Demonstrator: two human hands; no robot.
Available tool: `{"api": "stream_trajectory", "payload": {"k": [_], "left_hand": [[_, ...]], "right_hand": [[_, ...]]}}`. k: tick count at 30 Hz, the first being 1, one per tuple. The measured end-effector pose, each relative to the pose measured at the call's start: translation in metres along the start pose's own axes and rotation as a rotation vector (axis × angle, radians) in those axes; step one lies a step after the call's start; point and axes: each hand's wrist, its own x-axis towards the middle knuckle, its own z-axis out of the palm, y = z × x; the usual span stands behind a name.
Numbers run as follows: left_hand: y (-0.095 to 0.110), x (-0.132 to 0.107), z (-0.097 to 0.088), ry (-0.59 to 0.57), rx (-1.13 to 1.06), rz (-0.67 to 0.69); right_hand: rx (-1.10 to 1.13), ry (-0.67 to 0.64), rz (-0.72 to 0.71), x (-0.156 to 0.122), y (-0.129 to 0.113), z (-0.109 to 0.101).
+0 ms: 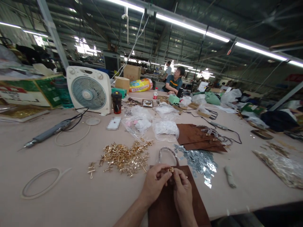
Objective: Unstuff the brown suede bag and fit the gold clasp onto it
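Observation:
A brown leather bag panel [161, 205] with a plastic-wrapped handle [167, 149] lies in front of me. Above its top edge, my left hand [155, 181] pinches a small gold metal fitting [170, 169] between thumb and fingers. My right hand [182, 189] closes on the fitting's other side, its fingertips meeting those of the left. Another bit of gold metal shows on the panel just beyond the right hand. Fingers hide most of the fitting. Left of the panel is a heap of gold metal fittings [125, 157]; to its right are many flat silver metal plates [199, 162].
Stacked brown leather panels [191, 135] lie beyond the plates. Plastic bags [165, 128], a white box fan [88, 90], a dark-lidded cup [116, 102] and a corded electric screwdriver [50, 132] stand or lie farther off. A person [175, 82] sits across the table.

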Motion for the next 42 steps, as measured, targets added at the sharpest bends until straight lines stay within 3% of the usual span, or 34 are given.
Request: {"api": "stream_trajectory", "payload": {"k": [7, 12, 17, 21, 26, 29, 32, 35, 38, 42], "left_hand": [[0.004, 0.001, 0.004, -0.025, 0.108, 0.046], [-0.002, 0.003, 0.005, -0.058, 0.17, 0.071], [-0.009, 0.002, -0.002, 0.095, 0.429, 0.188], [-0.01, -0.002, -0.003, 0.03, 0.741, 0.314], [-0.01, -0.004, 0.002, -0.079, 0.954, 0.278], [-0.012, -0.003, 0.0, -0.075, 0.894, 0.258], [-0.015, -0.002, -0.003, 0.052, 0.779, 0.22], [-0.014, -0.001, -0.005, 0.164, 0.712, 0.205], [-0.013, -0.001, -0.006, 0.194, 0.69, 0.206], [-0.011, -0.001, -0.006, 0.211, 0.638, 0.16]], "right_hand": [[-0.028, 0.051, 0.024, 0.0, 0.0, -0.007], [0.121, 0.028, 0.018, 0.002, 0.0, -0.011], [0.278, 0.189, -0.06, 0.006, 0.001, -0.028], [0.102, 0.241, -0.128, 0.007, 0.003, -0.053], [0.066, 0.166, -0.098, 0.006, 0.004, -0.062], [-0.004, 0.13, -0.085, 0.003, 0.001, -0.059], [-0.16, 0.114, -0.095, -0.003, -0.005, -0.058], [-0.396, 0.017, -0.095, -0.013, -0.01, -0.058], [-0.643, -0.123, -0.155, -0.02, -0.012, -0.058], [-0.765, -0.179, -0.199, -0.019, -0.01, -0.057]]}}
